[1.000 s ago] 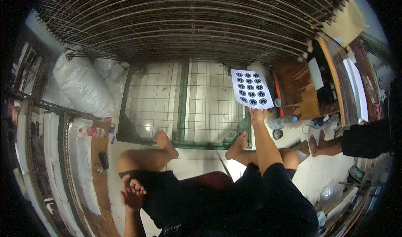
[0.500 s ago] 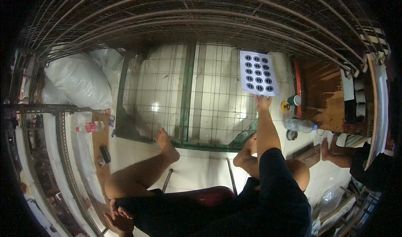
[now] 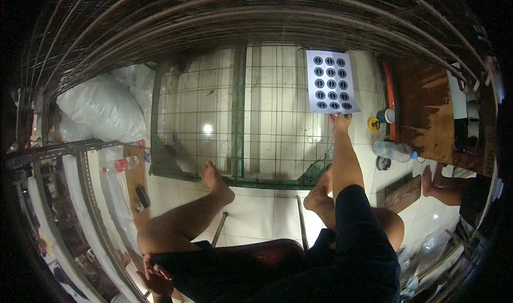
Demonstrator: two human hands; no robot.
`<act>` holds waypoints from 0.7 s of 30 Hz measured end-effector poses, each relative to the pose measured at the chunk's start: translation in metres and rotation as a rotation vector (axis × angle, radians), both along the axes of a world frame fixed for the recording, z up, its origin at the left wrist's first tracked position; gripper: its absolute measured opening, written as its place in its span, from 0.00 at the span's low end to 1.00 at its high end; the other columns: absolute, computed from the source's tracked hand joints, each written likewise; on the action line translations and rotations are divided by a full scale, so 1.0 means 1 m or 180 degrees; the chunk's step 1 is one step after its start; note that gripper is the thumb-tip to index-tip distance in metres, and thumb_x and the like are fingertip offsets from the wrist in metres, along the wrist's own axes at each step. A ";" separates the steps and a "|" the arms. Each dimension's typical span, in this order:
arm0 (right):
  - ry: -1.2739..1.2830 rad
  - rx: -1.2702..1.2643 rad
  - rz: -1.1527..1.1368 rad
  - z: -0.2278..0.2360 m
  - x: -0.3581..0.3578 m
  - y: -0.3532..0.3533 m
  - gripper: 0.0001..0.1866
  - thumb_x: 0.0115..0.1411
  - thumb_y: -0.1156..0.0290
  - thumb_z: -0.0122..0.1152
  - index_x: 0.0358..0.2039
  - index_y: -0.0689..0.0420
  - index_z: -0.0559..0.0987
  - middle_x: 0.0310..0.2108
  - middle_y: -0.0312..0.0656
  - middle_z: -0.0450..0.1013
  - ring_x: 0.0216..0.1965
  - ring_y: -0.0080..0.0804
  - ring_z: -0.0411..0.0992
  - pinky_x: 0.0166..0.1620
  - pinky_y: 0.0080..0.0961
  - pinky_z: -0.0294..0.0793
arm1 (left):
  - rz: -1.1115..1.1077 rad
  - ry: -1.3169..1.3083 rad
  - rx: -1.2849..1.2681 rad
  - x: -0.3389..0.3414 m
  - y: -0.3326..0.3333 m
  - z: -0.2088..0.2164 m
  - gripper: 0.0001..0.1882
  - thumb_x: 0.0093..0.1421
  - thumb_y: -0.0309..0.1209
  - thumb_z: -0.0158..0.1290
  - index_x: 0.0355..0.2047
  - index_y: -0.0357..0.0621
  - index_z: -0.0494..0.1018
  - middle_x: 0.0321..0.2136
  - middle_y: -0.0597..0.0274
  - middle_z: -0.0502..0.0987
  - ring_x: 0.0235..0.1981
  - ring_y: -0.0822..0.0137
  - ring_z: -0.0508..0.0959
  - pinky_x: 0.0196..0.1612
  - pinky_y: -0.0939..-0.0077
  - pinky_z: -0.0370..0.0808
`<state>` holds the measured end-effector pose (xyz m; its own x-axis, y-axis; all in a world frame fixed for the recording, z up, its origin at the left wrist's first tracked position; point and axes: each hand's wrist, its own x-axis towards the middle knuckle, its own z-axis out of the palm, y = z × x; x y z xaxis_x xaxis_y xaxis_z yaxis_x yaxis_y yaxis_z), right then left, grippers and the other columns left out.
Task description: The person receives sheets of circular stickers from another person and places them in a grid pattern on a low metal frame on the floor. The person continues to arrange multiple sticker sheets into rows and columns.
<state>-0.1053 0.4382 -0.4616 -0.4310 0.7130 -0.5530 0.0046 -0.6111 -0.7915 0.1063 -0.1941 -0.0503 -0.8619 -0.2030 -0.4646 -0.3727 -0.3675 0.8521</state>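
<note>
A white sheet [image 3: 324, 79] printed with rows of dark round emblems is held out at arm's length, over the right side of a green-framed wire mesh rack [image 3: 239, 116]. My right hand [image 3: 340, 121] pinches it by its near edge, thumb on top, other fingers mostly hidden beneath. The sheet looks nearly flat, with its lower right corner bent a little. At the lower left, my left hand [image 3: 155, 279] rests beside my left knee in dim light. Its fingers are loosely bent and apart, and nothing shows in them.
Metal racks [image 3: 288, 17] arch across the far side. A stuffed plastic bag [image 3: 101, 108] and a red-capped bottle [image 3: 123, 164] lie left. Rightward are a dark cup [image 3: 385, 116], a yellow tape roll [image 3: 373, 124], a plastic bottle [image 3: 394, 151], a wooden cabinet [image 3: 425, 102] and another person's foot [image 3: 427, 182].
The sheet and my right hand sit slightly higher in the picture, and the sheet looks straighter. The whole view has shifted a little. My left hand stays by the knee.
</note>
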 end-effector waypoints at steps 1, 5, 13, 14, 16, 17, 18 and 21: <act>-0.0021 -0.0006 -0.0006 -0.003 0.002 0.000 0.27 0.57 0.82 0.40 0.56 0.47 0.51 0.52 0.46 0.60 0.45 0.48 0.69 0.43 0.43 0.76 | 0.0000 -0.0006 -0.0038 -0.002 0.003 0.001 0.38 0.60 0.61 0.31 0.57 0.43 0.56 0.21 0.58 0.72 0.15 0.68 0.71 0.17 0.77 0.73; -0.0171 -0.0138 -0.0071 -0.010 0.007 -0.003 0.31 0.57 0.83 0.39 0.59 0.46 0.47 0.52 0.47 0.59 0.44 0.48 0.69 0.42 0.42 0.76 | -0.0056 -0.0079 -0.0196 -0.011 0.017 0.006 0.37 0.60 0.60 0.32 0.56 0.43 0.58 0.18 0.61 0.69 0.14 0.70 0.68 0.16 0.79 0.70; -0.0161 -0.0416 -0.0145 -0.013 0.012 -0.003 0.33 0.58 0.81 0.39 0.61 0.43 0.44 0.53 0.48 0.59 0.44 0.48 0.70 0.40 0.42 0.76 | 0.0097 -0.0053 0.0029 -0.019 0.030 0.008 0.34 0.61 0.57 0.35 0.56 0.42 0.57 0.23 0.57 0.74 0.16 0.66 0.74 0.16 0.75 0.76; -0.0199 -0.0411 -0.0164 -0.014 0.012 -0.004 0.33 0.58 0.81 0.40 0.61 0.43 0.44 0.53 0.48 0.59 0.43 0.49 0.70 0.40 0.42 0.76 | 0.0115 -0.0049 0.0064 -0.019 0.030 0.008 0.34 0.61 0.57 0.35 0.56 0.41 0.57 0.24 0.56 0.75 0.16 0.65 0.75 0.17 0.74 0.77; -0.0291 -0.0465 -0.0178 -0.009 0.009 -0.011 0.32 0.59 0.80 0.41 0.60 0.45 0.45 0.52 0.49 0.60 0.43 0.48 0.70 0.41 0.40 0.77 | 0.0171 -0.0059 0.0196 -0.017 0.032 0.009 0.35 0.61 0.57 0.35 0.55 0.41 0.54 0.24 0.54 0.75 0.18 0.62 0.76 0.19 0.70 0.77; -0.0345 -0.0519 -0.0189 -0.006 0.008 -0.014 0.30 0.59 0.78 0.42 0.60 0.46 0.47 0.52 0.49 0.60 0.43 0.47 0.71 0.41 0.38 0.77 | 0.0201 -0.0064 0.0260 -0.017 0.032 0.010 0.35 0.60 0.58 0.35 0.55 0.41 0.52 0.24 0.53 0.76 0.19 0.61 0.77 0.21 0.68 0.78; -0.0396 -0.0566 -0.0218 -0.008 0.009 -0.013 0.29 0.60 0.77 0.43 0.60 0.47 0.48 0.51 0.49 0.61 0.42 0.46 0.71 0.42 0.36 0.78 | 0.0180 -0.0085 0.0254 -0.018 0.033 0.011 0.35 0.61 0.58 0.35 0.56 0.42 0.52 0.24 0.53 0.76 0.19 0.61 0.77 0.21 0.68 0.78; -0.0395 -0.0521 -0.0060 -0.022 0.014 -0.006 0.27 0.60 0.74 0.46 0.58 0.49 0.50 0.51 0.50 0.61 0.41 0.46 0.71 0.39 0.37 0.78 | 0.0092 -0.0127 0.0244 -0.023 0.035 0.013 0.35 0.61 0.58 0.35 0.56 0.43 0.52 0.25 0.53 0.76 0.20 0.61 0.77 0.21 0.69 0.77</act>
